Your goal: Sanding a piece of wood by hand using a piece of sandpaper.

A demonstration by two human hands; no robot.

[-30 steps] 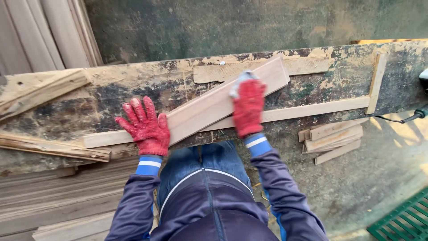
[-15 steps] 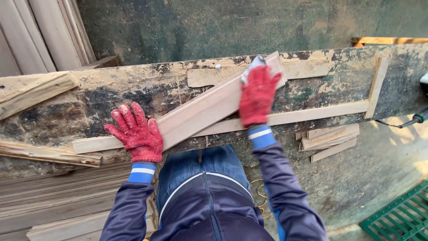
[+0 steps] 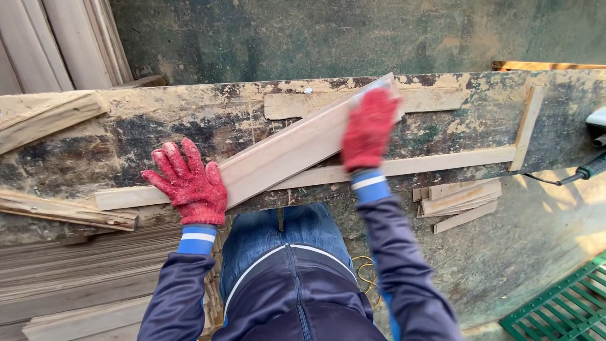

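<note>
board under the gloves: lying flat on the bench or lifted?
Flat. The board lies slantwise on the workbench; the left hand presses its near end with spread fingers, and the right hand covers its far end.

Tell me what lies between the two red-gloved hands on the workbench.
In the head view, the pale wooden board spans the gap between the left hand and the right hand. It slants across the bench, and both hands rest on it.

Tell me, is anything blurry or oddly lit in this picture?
Head view: the right hand on the wooden plank is smeared by motion blur; the left hand looks sharper. Warm sunlight patches brighten the ground at right, and the workbench edges bow slightly from the wide lens.
</note>
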